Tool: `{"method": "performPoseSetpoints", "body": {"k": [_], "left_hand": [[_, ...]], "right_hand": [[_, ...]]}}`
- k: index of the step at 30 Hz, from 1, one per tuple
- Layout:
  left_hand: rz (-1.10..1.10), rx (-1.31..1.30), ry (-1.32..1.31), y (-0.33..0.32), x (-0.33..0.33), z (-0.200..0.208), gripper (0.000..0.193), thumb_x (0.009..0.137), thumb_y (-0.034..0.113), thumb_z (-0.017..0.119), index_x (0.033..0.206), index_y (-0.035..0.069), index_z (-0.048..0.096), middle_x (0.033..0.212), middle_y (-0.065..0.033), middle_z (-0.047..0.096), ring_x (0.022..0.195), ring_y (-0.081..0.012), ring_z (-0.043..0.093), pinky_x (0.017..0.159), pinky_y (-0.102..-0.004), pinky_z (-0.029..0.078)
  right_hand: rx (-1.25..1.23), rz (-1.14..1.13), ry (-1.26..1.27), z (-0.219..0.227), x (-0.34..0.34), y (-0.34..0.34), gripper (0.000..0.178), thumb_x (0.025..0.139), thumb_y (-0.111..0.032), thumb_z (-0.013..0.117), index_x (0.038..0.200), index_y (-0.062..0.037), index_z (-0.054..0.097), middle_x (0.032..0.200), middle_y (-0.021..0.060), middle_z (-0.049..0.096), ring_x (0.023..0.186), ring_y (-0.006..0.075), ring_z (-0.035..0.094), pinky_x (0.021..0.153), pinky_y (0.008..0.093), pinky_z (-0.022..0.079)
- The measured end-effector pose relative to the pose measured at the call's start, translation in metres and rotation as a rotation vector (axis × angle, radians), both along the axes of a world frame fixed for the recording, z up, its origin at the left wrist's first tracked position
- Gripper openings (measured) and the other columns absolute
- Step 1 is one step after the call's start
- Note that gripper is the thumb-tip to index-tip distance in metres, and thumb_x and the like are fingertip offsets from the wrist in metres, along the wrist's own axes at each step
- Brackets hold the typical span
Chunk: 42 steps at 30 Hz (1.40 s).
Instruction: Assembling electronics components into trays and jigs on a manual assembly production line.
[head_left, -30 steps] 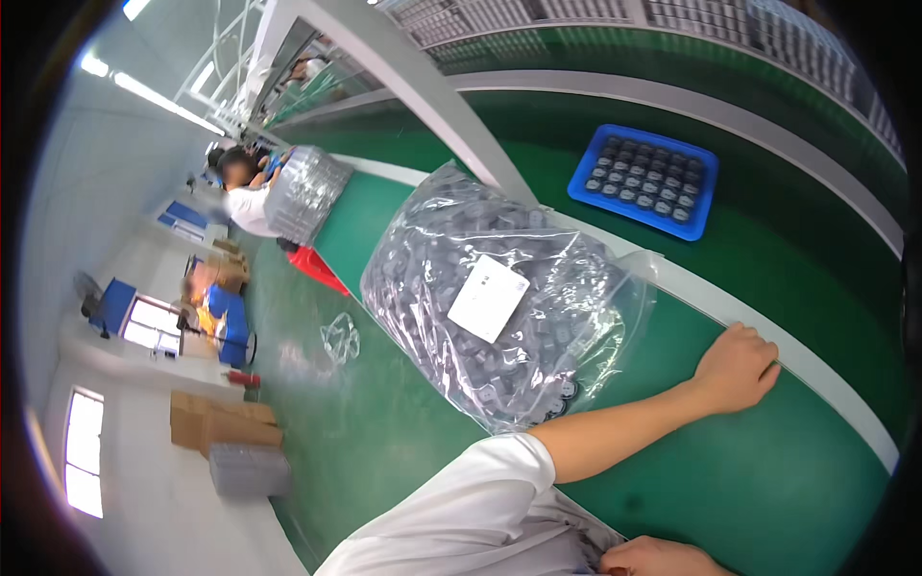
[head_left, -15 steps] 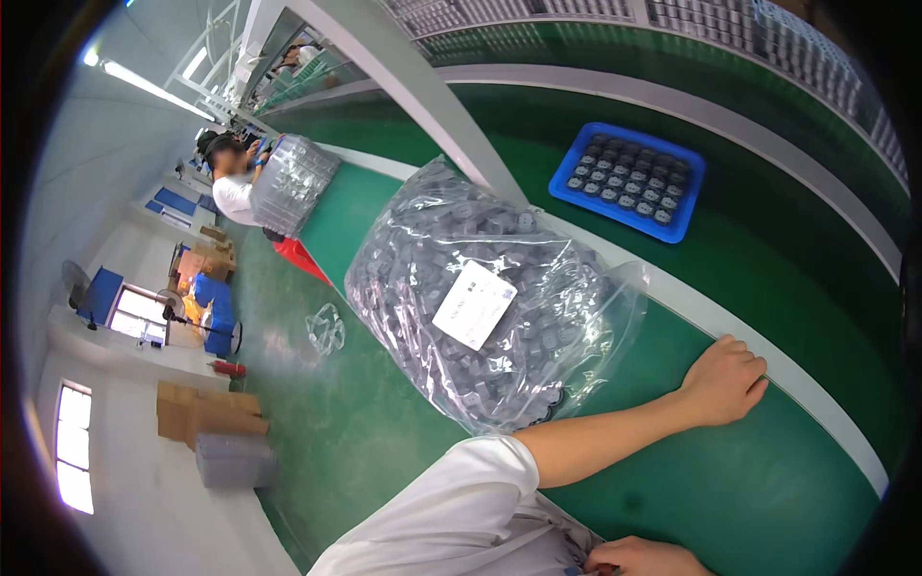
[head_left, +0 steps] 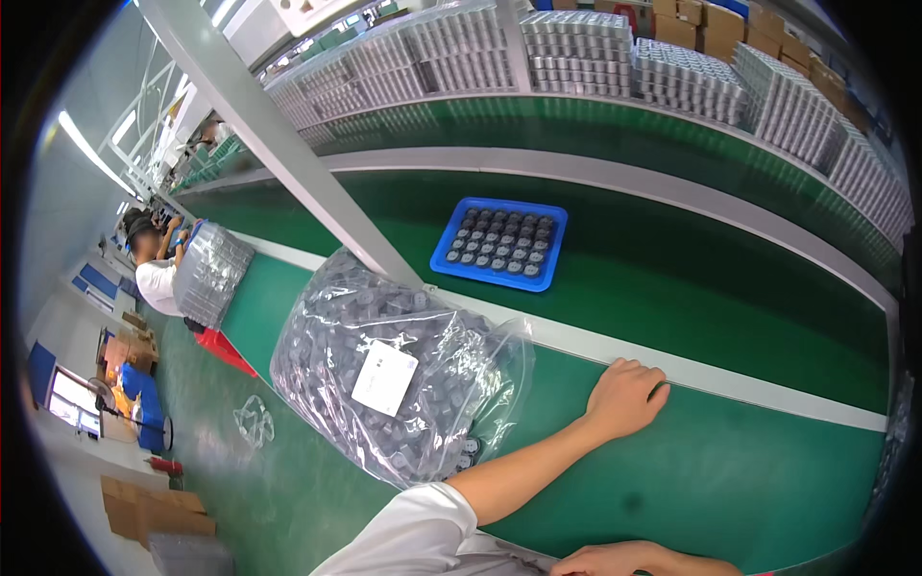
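My left hand (head_left: 626, 397) rests at the inner edge of the green bench, its fingers curled over the white rail (head_left: 730, 386), and nothing shows in it. Left of my left forearm lies a large clear plastic bag (head_left: 322, 331) full of small grey parts, with a white label (head_left: 385, 377) on it. A few dark round parts (head_left: 469, 451) show at the bag's near right side, by my forearm. My right hand (head_left: 610, 559) is at the bottom edge, close to my body; its fingers are partly cut off, so whatever they hold is hidden.
Beyond the rail, a blue tray (head_left: 445, 261) holds rows of dark round parts on a green belt. A slanted white post (head_left: 288, 144) rises behind the bag. Stacked clear packs (head_left: 576, 58) line the far side. A co-worker (head_left: 158, 274) sits far left beside another clear pack (head_left: 213, 274).
My view has turned, so the bag and tray appear farther left and lower, with more stacked packs showing. My left hand stays on the rail. My right hand shows slightly more at the bottom.
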<state>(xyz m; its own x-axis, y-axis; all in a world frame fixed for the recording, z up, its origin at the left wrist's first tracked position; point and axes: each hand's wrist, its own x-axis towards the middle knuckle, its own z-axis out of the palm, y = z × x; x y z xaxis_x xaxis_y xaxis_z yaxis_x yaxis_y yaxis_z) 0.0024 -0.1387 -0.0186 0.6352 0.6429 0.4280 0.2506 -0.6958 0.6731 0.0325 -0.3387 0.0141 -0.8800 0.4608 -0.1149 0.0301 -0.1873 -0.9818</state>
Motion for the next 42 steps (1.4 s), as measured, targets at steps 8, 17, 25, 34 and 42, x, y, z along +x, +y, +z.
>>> {"method": "performPoseSetpoints", "body": {"k": [8,17,25,34,42], "left_hand": [[-0.008,0.012,0.001,0.001,-0.002,0.002,0.012,0.087,0.019,0.069,0.088,0.007,0.07,0.073,-0.006,0.066,0.075,-0.0254,0.061,0.076,-0.0391,0.047],[-0.035,-0.035,0.02,-0.002,0.004,0.013,0.012,0.088,0.021,0.067,0.087,0.009,0.07,0.073,-0.0063,0.067,0.077,-0.026,0.063,0.078,-0.0394,0.047],[0.015,-0.028,0.015,-0.007,0.007,0.002,0.014,0.087,0.025,0.068,0.083,0.012,0.072,0.067,-0.0048,0.065,0.071,-0.0262,0.063,0.074,-0.0412,0.048],[0.011,-0.583,-0.08,-0.015,-0.004,0.044,0.019,0.091,0.015,0.064,0.099,0.001,0.073,0.087,-0.0072,0.072,0.082,-0.0126,0.066,0.076,-0.0284,0.052],[-0.095,0.377,-0.642,-0.062,-0.207,0.241,0.035,0.085,0.022,0.062,0.105,-0.006,0.065,0.087,-0.0163,0.061,0.09,-0.0343,0.054,0.08,-0.0454,0.044]], "right_hand": [[-0.049,0.071,0.023,0.004,0.003,0.005,0.012,0.082,-0.009,0.061,0.092,-0.0039,0.061,0.067,0.005,0.059,0.056,0.014,0.057,0.048,0.0321,0.045],[-0.027,-0.033,0.112,-0.005,0.006,0.001,0.023,0.088,-0.01,0.061,0.109,0.0008,0.06,0.079,0.0034,0.061,0.077,0.0106,0.056,0.068,0.0289,0.05],[-0.102,0.16,0.019,-0.032,0.007,0.0,0.033,0.089,-0.017,0.073,0.111,0.0053,0.066,0.094,0.0088,0.072,0.084,0.0129,0.061,0.075,0.0352,0.052],[0.063,-0.096,-0.024,-0.003,0.048,-0.018,0.038,0.094,-0.022,0.072,0.126,-0.0041,0.063,0.091,0.0082,0.066,0.083,0.0164,0.064,0.075,0.0317,0.054],[1.435,-1.042,-0.543,0.267,0.087,-0.111,0.045,0.078,-0.027,0.079,0.108,0.0024,0.063,0.075,0.0078,0.064,0.053,0.0186,0.055,0.046,0.0344,0.04]]}}
